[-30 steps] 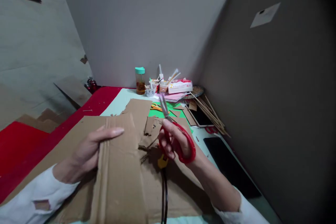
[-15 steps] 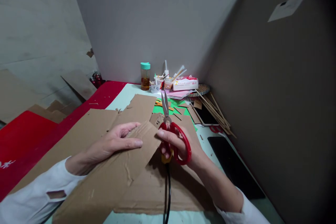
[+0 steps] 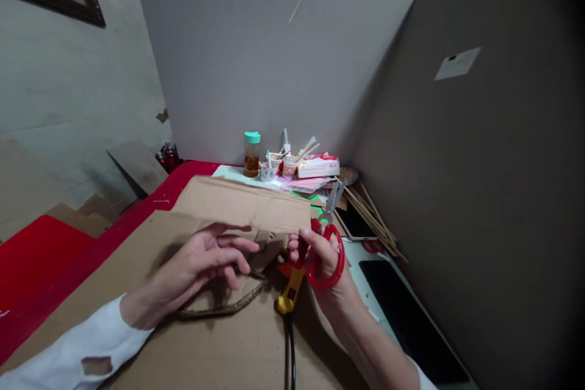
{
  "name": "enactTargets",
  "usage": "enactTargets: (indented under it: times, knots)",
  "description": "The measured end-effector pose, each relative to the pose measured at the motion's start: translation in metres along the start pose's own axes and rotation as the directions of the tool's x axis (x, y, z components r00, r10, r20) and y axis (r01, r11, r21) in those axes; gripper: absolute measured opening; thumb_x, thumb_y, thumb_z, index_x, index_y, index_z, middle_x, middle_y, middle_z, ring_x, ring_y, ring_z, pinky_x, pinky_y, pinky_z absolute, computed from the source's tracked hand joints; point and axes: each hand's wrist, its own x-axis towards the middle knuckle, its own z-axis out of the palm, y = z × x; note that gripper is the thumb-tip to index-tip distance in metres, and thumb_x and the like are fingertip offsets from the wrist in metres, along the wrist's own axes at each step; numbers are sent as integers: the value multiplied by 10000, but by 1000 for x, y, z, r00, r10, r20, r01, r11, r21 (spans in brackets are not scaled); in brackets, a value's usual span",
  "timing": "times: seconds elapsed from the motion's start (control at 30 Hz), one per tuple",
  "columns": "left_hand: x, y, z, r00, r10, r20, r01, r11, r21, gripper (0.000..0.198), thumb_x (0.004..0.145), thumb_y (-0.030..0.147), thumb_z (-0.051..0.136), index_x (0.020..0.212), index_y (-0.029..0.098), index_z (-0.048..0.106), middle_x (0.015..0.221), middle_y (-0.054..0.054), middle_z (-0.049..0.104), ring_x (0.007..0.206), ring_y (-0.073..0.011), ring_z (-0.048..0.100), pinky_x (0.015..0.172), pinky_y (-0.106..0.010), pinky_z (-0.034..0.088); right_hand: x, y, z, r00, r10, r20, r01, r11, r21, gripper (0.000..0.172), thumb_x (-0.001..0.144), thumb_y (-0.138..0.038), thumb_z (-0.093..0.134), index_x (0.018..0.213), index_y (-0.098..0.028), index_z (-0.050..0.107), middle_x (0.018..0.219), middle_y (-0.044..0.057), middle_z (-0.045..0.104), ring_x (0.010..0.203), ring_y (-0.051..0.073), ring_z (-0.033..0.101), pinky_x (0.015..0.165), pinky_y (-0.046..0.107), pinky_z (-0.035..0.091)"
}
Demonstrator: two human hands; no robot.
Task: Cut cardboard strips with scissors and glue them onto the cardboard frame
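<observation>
My right hand (image 3: 324,250) is closed round the red-handled scissors (image 3: 336,198), whose blades point up and away. Between its thumb and fingers it also pinches the right corner of a cardboard piece (image 3: 242,204), which is raised and tilted. My left hand (image 3: 201,268) has its fingers spread and holds nothing, just below that piece and above another cardboard part with a thick, curved cut edge (image 3: 223,309). Beneath my right hand lies a yellow tool (image 3: 289,295) with a red switch and black cord, partly hidden; it looks like a glue gun.
A large cardboard sheet (image 3: 228,353) covers the front of the table. Behind stand a bottle with a teal lid (image 3: 251,155), several cups of sticks and a tissue pack (image 3: 319,166). To the right lie wooden sticks (image 3: 372,213), a tablet and a black mat (image 3: 406,317).
My left hand has let go of the cardboard and spread its fingers. The cardboard piece in my right hand has swung up and away; the scissors have moved right. The view has tilted upward.
</observation>
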Motion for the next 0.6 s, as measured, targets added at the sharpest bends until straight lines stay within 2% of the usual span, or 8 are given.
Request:
enactTargets:
  times: [0.07,0.13,0.2,0.27,0.43,0.53,0.6]
  knots:
    - [-2,-5,8,995,69,72,-67,997,-30,501,724,263,877,1191,236,695,1051,-134,786,776,-248,716,583,-337,610,-5,3,2,1000,-8,12,8,1000,-22,284,792,-416,796,803,-161,673,731,20,719,562,83,630,560,174,520]
    - [-4,-10,14,993,110,40,-107,993,-57,407,736,335,872,1099,209,738,1020,-126,786,821,-245,703,629,-340,618,-12,6,5,998,15,66,-11,998,-62,284,834,-418,775,828,-155,668,743,31,726,562,88,638,555,178,513]
    - [-4,-12,15,994,104,-22,-105,992,-66,348,712,440,875,882,149,783,857,-116,784,733,-218,683,614,-308,603,-18,8,8,990,52,132,-37,993,-110,301,855,-438,760,845,-161,643,745,32,727,550,94,637,529,180,498]
    - [-5,-14,15,996,70,-53,-74,994,-78,414,686,529,864,751,128,782,719,-102,759,629,-193,652,554,-279,576,-23,7,12,975,95,200,-61,984,-168,334,851,-468,761,854,-162,626,734,32,721,530,99,625,503,184,485]
    - [-11,-14,19,995,-37,-98,27,995,-99,405,712,547,837,750,146,793,678,-76,755,571,-183,632,497,-268,535,-25,3,16,945,153,289,-51,942,-331,391,879,-533,712,837,-162,593,683,3,646,479,99,541,450,206,428]
    - [-12,-11,20,982,-16,-190,-3,995,-101,389,707,533,848,730,148,798,673,-63,759,597,-179,643,546,-265,544,-22,4,11,955,120,272,-2,917,-398,415,922,-565,644,777,-197,522,620,-45,536,486,98,475,467,219,364]
    - [-11,-8,20,966,7,-259,-35,994,-103,408,673,545,867,693,143,796,685,-64,768,626,-175,655,596,-257,554,-21,6,8,958,97,270,32,899,-436,416,950,-581,595,788,-210,500,643,-47,507,543,114,474,521,236,376]
